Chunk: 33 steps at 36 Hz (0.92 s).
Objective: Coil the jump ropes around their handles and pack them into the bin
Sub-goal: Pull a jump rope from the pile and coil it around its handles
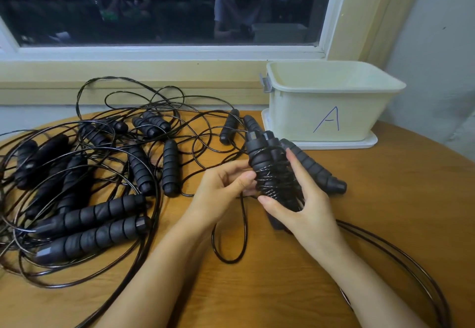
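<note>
Jump ropes (84, 186) lie in a big black tangle on the left side of the round wooden table (385, 199), with many handles and loose loops all mixed up. At the back right stands the pale bin (331, 111) with a letter A on it, and I see nothing in the part I can look into. In the middle I hold one bundle (272, 171) of two handles with cord wound round them. My right hand (308, 204) wraps round the bundle from the right. My left hand (221, 194) pinches the cord (231, 237) close against the wraps. I think I am partway through coiling this rope, because a loop of cord lies on the table under my hands. Next I need to wind that bit on tight, tuck the end in so it does not spring off, and lift the bundle into the bin.
</note>
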Tool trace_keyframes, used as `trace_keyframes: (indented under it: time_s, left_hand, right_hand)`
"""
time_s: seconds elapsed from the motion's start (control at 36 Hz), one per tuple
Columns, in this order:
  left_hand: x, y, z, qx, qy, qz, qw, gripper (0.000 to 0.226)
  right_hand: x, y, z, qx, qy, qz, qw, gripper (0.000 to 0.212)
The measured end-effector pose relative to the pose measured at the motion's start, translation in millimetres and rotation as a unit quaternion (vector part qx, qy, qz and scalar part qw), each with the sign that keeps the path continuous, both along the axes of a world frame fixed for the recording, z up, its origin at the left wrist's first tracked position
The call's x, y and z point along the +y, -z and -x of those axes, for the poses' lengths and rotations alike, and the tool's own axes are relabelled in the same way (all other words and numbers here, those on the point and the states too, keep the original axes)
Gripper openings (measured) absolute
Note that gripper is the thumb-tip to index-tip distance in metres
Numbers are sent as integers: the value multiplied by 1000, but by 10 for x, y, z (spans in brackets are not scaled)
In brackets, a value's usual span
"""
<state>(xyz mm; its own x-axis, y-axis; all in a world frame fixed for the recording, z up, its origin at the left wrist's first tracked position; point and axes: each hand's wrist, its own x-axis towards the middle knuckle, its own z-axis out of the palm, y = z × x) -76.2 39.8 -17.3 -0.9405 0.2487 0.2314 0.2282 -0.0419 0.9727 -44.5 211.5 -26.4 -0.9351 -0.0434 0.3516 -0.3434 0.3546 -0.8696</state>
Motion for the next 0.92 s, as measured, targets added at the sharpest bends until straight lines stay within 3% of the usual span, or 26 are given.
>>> trace_keyframes:
  time_s: [0.11,0.25,0.42,0.64,0.81,0.92]
  left_hand:
    - [10,-12,-5,9,-13,-9,1000,27]
    - [58,-7,-34,48,-27,18,998,25]
    - [36,2,-23,75,9,60,995,39]
    - [-27,-34,6,86,5,105,991,41]
    - [-44,-12,37,51,-71,32,996,42]
    - [-49,-28,37,30,-61,7,998,50]
  right_hand:
    - [-7,11,-5,6,3,-47,999,91]
    - [-7,18,-11,11,60,-194,979,118]
    - [17,54,27,62,137,-241,959,103]
    - [27,51,25,112,132,-155,973,95]
    - [-3,46,7,85,49,-29,995,85]
    - [-15,4,-35,40,-23,39,998,79]
